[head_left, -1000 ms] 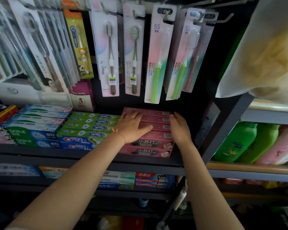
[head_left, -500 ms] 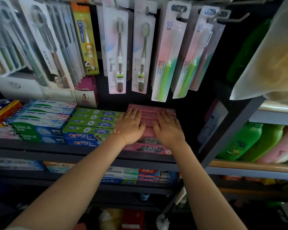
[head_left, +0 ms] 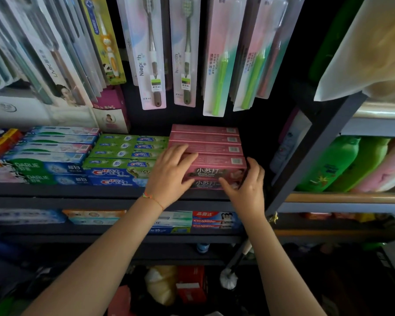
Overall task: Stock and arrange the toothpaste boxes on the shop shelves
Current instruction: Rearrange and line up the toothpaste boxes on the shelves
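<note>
Several pink toothpaste boxes [head_left: 205,139] lie stacked in rows at the right end of the dark shelf [head_left: 78,195]. My left hand [head_left: 169,174] rests flat on top of the stack's front left part, fingers spread. My right hand [head_left: 249,192] holds the right end of the front pink box [head_left: 212,172], thumb across the front face and fingers curled round the end. To the left sit green and blue Crest boxes [head_left: 128,147], then Darlie boxes [head_left: 48,167].
Packaged toothbrushes [head_left: 151,53] hang just above the stack. A slanted shelf post [head_left: 317,144] stands right of my right hand, with green bottles [head_left: 333,165] beyond it. Colgate boxes [head_left: 214,220] fill the shelf below.
My right hand has slid off the top of the pink stack to its right front corner and taken hold of the front box's end. The left hand stays on top.
</note>
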